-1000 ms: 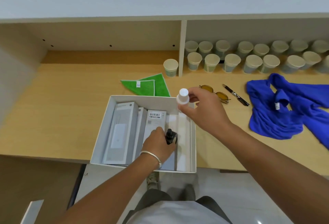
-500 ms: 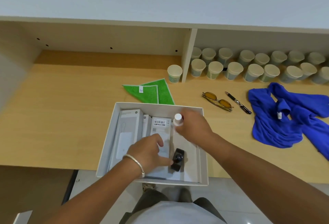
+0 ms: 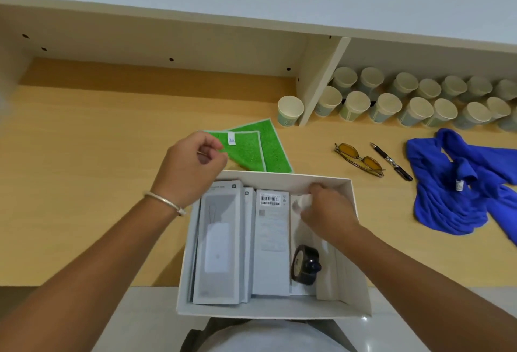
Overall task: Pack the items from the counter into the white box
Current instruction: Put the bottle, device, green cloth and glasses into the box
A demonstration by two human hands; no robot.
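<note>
**Packing the Box**

Down at the counter's near edge sits the white box (image 3: 361,248), close to the person so both arms reach it easily. Inside it, the right hand (image 3: 326,213) holds a small white bottle (image 3: 303,201), low in the far right corner, likely to set it down. A black round thing (image 3: 305,267) lies nearby, beside flat grey packs (image 3: 221,248). Just past the box, the left hand (image 3: 193,167) hangs with curled fingers near the green cloth (image 3: 251,147); I cannot tell if it holds anything. Glasses (image 3: 359,159), a pen (image 3: 391,161) and a blue cloth (image 3: 458,184) wait outside.
</note>
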